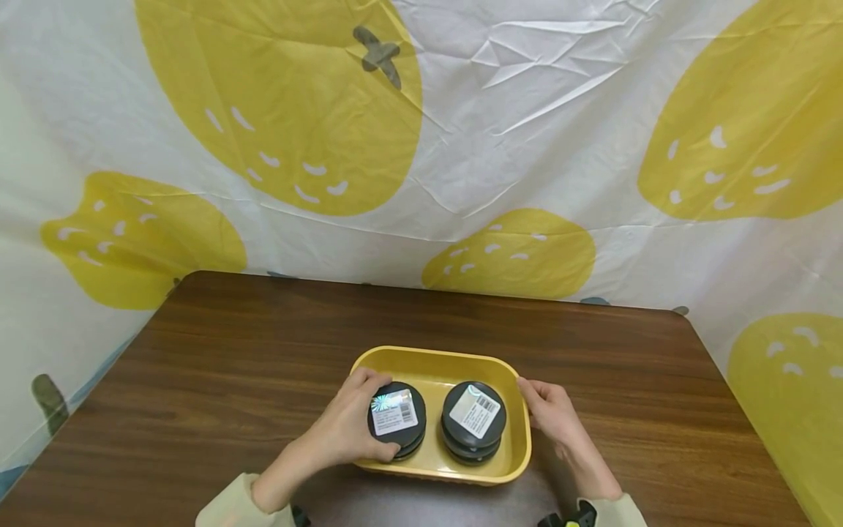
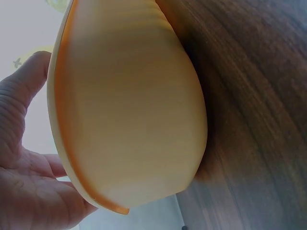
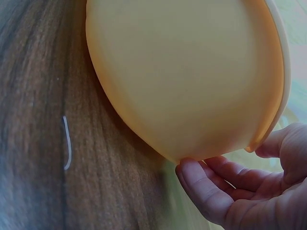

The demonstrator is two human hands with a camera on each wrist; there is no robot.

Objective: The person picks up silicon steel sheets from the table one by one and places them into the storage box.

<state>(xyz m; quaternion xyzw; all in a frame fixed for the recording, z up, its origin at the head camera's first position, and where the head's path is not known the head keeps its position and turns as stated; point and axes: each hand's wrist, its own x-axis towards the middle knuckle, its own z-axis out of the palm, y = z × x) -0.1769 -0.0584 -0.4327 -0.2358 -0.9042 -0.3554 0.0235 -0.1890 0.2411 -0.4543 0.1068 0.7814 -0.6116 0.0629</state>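
Note:
A yellow plastic tray with rounded corners stands on the table and holds two small stacks of round black discs. White barcode labels face up on both stacks. My left hand reaches over the tray's left rim and grips the left stack of discs, thumb on the near side and fingers on the far side. In the left wrist view the tray wall hides that stack. The right stack stands apart, untouched by either hand. My right hand holds the tray's right end, thumb at the rim and fingers curled beneath in the right wrist view.
A dark brown wooden table extends around the tray. Behind it and at the sides hangs a white cloth with large yellow fruit prints. In the right wrist view a thin pale strip shows on the tabletop.

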